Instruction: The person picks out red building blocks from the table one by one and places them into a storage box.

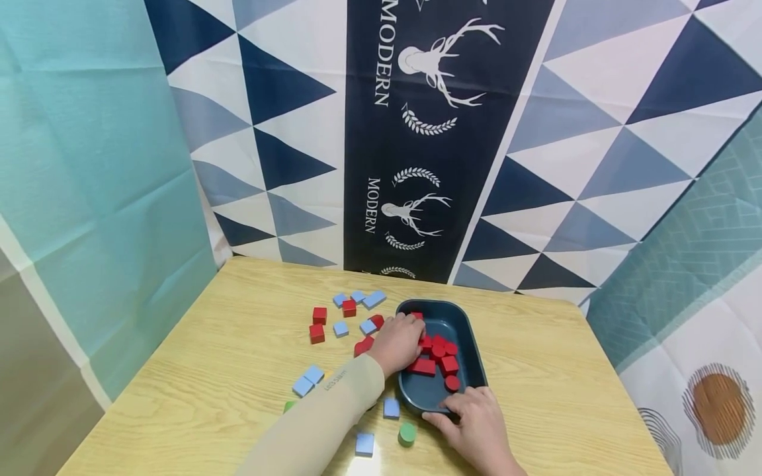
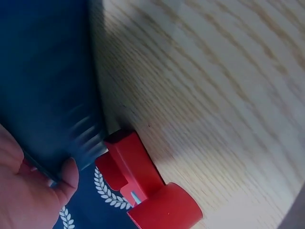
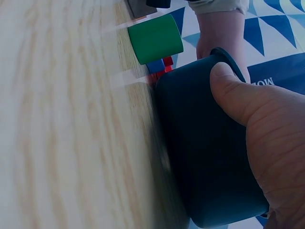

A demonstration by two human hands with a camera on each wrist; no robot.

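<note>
A dark blue rectangular tray (image 1: 473,350) stands on the table with several red blocks (image 1: 424,367) inside. My left hand (image 1: 397,342) is at its left rim, fingers reaching over into the tray. In the left wrist view that thumb (image 2: 70,174) lies against the outer wall; the fingertips are hidden. At the near right corner my right hand (image 1: 476,423) grips the tray's rim. The right wrist view shows its thumb (image 3: 226,78) pressed on the outer wall, with the other fingers hidden behind it. Red blocks (image 2: 138,162) lie on the table beside the tray, near my left hand.
Red cubes (image 1: 317,333) and light blue blocks (image 1: 374,299) are scattered left of the tray. More blue blocks (image 1: 364,444) and a green cylinder (image 1: 407,434) lie toward the front. A patterned cloth (image 1: 411,145) hangs behind the table; my left forearm covers some blocks.
</note>
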